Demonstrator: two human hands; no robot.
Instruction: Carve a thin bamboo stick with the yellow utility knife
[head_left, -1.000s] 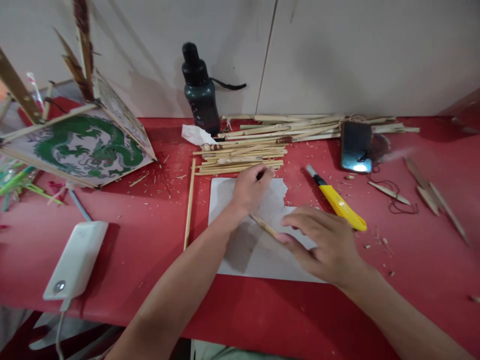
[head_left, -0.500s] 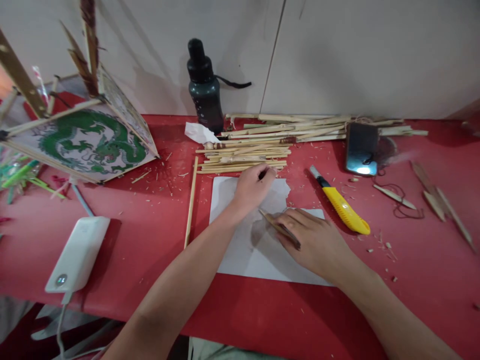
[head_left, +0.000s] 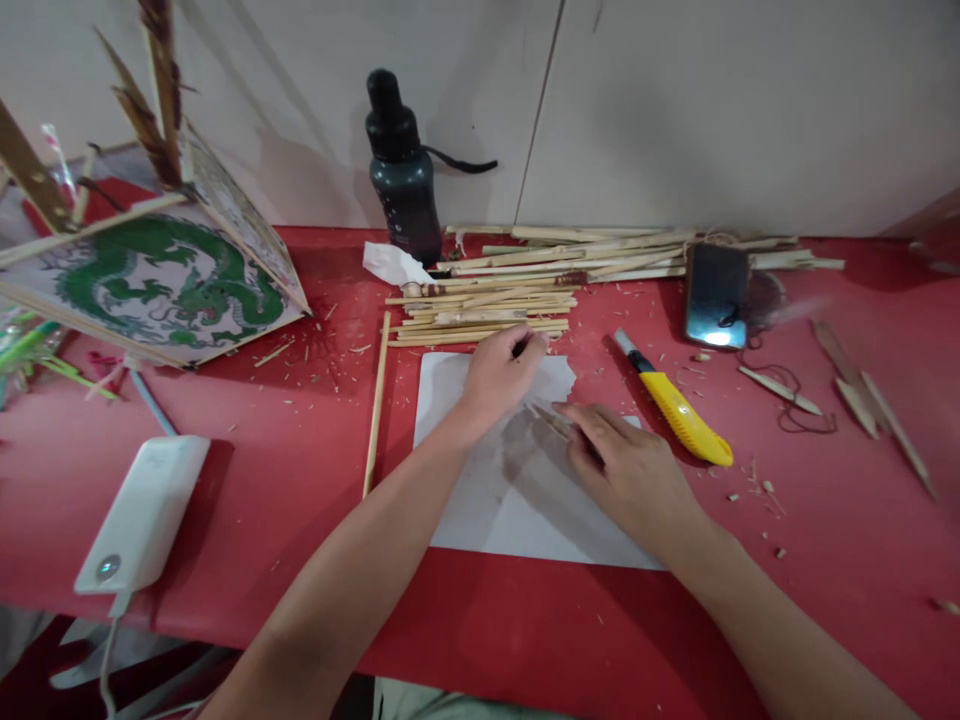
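A white sheet of paper [head_left: 480,510] lies on the red tabletop, its upper right edge torn and a straight crease or overlap across it. My left hand [head_left: 504,375] rests on its upper part with the fingers curled in; what they hold, if anything, is hidden. In my right hand [head_left: 626,465] is a slim, pointed bamboo stick [head_left: 553,422], gripped between thumb and fingers. Its tip points up and left over the paper, just below my left hand. Above the paper lies a stack of cut bamboo sticks [head_left: 480,325], close to my left fingers.
A yellow utility knife [head_left: 686,420] lies right of the paper. Behind stand a dark bottle [head_left: 406,190] and a phone [head_left: 716,295] on long bamboo strips [head_left: 600,255]. A dragon-painted lantern frame [head_left: 165,285] and white power bank [head_left: 142,515] are left. One stick [head_left: 376,400] borders the paper.
My right hand has turned and the stick in it lies at a different angle, its tip slightly right of before. My left hand stays in place on the paper. The view has shifted slightly.
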